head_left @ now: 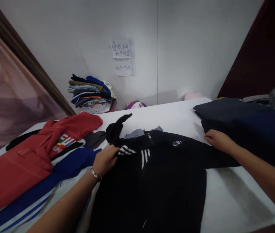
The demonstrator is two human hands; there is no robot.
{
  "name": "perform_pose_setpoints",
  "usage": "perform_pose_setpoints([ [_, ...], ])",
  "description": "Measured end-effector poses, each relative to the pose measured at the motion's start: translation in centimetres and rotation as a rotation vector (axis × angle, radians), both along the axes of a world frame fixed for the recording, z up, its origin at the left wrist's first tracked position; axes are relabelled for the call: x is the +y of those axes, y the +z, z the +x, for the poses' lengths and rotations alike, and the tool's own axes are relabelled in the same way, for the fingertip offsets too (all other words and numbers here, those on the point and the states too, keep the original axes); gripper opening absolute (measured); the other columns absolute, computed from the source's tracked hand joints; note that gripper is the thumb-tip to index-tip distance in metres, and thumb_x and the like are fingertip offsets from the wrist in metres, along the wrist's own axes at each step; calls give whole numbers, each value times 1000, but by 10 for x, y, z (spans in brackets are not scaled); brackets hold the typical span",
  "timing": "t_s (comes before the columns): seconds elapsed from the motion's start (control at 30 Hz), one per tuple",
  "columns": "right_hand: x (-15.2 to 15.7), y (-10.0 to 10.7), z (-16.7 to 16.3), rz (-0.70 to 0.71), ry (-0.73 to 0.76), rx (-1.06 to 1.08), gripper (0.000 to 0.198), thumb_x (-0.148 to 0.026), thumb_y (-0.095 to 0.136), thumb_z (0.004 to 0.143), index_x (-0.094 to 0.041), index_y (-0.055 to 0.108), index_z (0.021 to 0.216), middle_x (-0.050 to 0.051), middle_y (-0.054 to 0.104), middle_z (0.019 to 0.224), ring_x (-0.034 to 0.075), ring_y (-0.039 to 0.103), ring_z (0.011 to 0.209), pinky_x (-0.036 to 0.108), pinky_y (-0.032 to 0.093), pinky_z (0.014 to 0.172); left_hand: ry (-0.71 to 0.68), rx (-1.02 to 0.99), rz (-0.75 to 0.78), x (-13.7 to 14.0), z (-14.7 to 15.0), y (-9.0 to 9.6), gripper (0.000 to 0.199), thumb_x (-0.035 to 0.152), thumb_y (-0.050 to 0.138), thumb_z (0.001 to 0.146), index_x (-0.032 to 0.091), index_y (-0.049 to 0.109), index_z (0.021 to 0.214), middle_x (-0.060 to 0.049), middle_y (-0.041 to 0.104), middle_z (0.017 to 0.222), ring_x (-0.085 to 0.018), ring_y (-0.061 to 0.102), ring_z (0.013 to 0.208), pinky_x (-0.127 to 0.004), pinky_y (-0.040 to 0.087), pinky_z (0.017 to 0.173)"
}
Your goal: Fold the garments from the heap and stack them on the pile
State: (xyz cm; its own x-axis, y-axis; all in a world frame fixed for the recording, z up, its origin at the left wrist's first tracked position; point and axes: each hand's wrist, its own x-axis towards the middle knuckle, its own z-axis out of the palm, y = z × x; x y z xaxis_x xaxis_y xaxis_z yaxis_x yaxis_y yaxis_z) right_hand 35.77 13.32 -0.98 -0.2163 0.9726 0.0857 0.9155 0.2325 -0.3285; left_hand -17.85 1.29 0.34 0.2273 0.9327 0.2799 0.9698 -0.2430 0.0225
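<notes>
A black zip jacket (171, 187) with white stripes and a small white chest logo lies spread on the white table. At the jacket's left shoulder, my left hand (105, 160) is closed on the cloth, beside the striped part. The sleeve on that side (115, 129) is bunched up, its end pointing toward the wall. Out to the right, my right hand (221, 141) is closed at the upper edge of the other sleeve (197, 150), which stretches sideways under my forearm. Its fingertips are partly hidden. A bracelet circles my left wrist.
To the left lie a red top (28, 161) and a blue garment (76, 160) with white parts. Dark clothes (244, 129) cover the table's right side. Against the wall stands a folded clothes stack (92, 94). Handwritten paper notes (122, 56) hang above.
</notes>
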Motion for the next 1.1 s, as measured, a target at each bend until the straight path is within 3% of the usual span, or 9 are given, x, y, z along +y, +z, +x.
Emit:
perform_pose_setpoints([
  [0.17, 16, 13, -96, -162, 218, 333, 42, -51, 45, 83, -21, 71, 95, 8, 68, 109, 28, 60, 104, 38, 45, 93, -96, -196, -29, -56, 10, -19, 22, 29, 52, 85, 22, 61, 104, -3, 60, 91, -16, 59, 84, -26, 47, 73],
  [0.3, 20, 13, -142, -344, 320, 244, 28, -41, 58, 77, -19, 71, 88, 8, 72, 92, 26, 65, 87, 36, 50, 81, 58, -229, -60, -61, 14, -13, 22, 34, 48, 89, 23, 64, 98, -2, 61, 91, -15, 60, 81, -25, 47, 67],
  [0.37, 8, 19, -144, -280, 367, 212, 24, -37, 55, 78, -19, 70, 83, 7, 71, 81, 24, 65, 76, 36, 51, 73, 130, -216, -43, -62, 16, -8, 21, 31, 47, 89, 22, 65, 94, -2, 62, 90, -14, 61, 80, -25, 46, 65],
  [0.53, -66, 14, -101, 270, 366, 126, 31, -39, 43, 89, -20, 67, 92, 11, 67, 93, 26, 61, 92, 41, 50, 81, 135, -175, 87, -89, 21, -14, 23, 30, 44, 91, 22, 66, 96, -4, 63, 94, -16, 60, 86, -26, 45, 68],
  [0.63, -113, -11, -70, 109, 464, 157, 29, -39, 51, 86, -23, 66, 105, 10, 65, 110, 25, 61, 102, 40, 50, 88, 39, -209, -97, -106, 21, -23, 19, 31, 50, 88, 24, 66, 95, -3, 63, 94, -16, 60, 86, -26, 47, 70],
  [0.73, -139, -26, -59, -61, 393, 292, 36, -43, 56, 84, -24, 64, 112, 9, 61, 122, 25, 57, 112, 41, 47, 96, 111, -325, -211, -112, 24, -21, 25, 40, 51, 87, 25, 65, 101, -1, 65, 92, -15, 61, 78, -27, 48, 66],
  [0.93, -148, -6, -101, -45, 285, 506, 39, -48, 51, 86, -23, 61, 115, 7, 66, 100, 20, 63, 84, 35, 53, 75, 59, -369, 4, -92, 64, -2, 24, 34, 50, 88, 22, 64, 105, -4, 65, 107, -19, 58, 100, -32, 48, 85],
  [1.03, -152, 2, -125, -66, 369, 359, 50, -51, 50, 86, -27, 51, 130, 4, 65, 90, 16, 59, 67, 31, 51, 61, -47, -335, -16, -68, 86, 0, 37, 29, 58, 83, 21, 58, 119, -7, 58, 125, -21, 51, 115, -35, 42, 99],
  [1.1, -155, 3, -134, -4, 409, 202, 52, -51, 52, 85, -29, 50, 132, 5, 63, 93, 18, 59, 74, 33, 50, 63, -81, -283, -89, -51, 96, 0, 53, 24, 64, 76, 18, 51, 128, -9, 52, 134, -24, 46, 122, -37, 39, 103],
])
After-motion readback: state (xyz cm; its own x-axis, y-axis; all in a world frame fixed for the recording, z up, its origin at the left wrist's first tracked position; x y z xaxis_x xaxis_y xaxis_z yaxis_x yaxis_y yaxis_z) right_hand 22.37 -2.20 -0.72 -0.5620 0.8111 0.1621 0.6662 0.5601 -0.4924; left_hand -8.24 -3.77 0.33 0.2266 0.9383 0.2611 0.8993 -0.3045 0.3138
